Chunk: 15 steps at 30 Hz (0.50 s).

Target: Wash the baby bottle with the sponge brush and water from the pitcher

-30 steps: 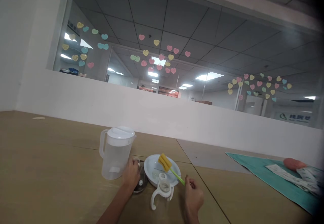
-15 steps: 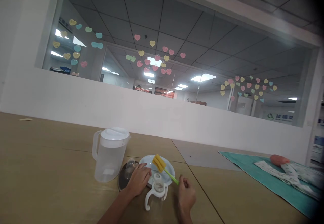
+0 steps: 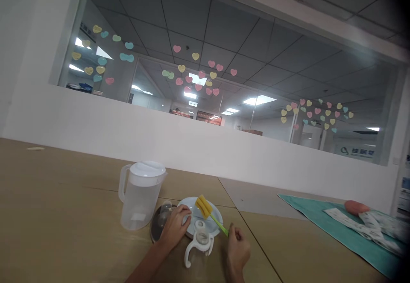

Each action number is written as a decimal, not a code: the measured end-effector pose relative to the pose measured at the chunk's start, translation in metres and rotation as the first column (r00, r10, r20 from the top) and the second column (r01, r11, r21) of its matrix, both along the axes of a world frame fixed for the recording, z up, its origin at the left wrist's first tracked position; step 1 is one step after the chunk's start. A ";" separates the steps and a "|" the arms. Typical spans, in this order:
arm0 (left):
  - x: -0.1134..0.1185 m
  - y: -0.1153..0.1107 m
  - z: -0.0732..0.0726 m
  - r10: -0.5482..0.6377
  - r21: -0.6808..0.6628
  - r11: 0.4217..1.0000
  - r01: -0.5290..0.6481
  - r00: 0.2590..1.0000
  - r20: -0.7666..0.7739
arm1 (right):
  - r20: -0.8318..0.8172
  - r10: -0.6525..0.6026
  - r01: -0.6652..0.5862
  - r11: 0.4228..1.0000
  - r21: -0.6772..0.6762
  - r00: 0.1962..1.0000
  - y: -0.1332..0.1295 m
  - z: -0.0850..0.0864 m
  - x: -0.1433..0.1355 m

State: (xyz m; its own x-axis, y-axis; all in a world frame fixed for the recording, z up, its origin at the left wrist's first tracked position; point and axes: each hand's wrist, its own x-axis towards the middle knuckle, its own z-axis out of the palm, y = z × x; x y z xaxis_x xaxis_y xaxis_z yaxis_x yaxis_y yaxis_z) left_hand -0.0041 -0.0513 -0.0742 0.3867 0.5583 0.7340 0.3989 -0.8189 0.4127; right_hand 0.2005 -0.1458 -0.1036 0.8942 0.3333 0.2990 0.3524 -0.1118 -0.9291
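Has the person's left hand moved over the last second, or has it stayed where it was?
Yes. The left hand has shifted right, away from the jug, off the dark lid and onto the near rim of the white plate.

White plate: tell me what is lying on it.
On the white plate lies the yellow sponge brush; its green handle runs off to the right hand. The left hand and the handled bottle cover the plate's near side.

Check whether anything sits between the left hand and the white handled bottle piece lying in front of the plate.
Nothing visible does. The left hand rests on the near left rim of the white plate, and the handled bottle piece lies just to its right on bare table. The right hand holds the sponge brush on the piece's far side.
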 end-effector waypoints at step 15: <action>0.001 -0.009 0.015 0.089 -0.138 0.990 -0.033 0.903 0.420 | 0.122 0.031 -0.041 0.996 0.081 0.992 0.003 -0.003 -0.005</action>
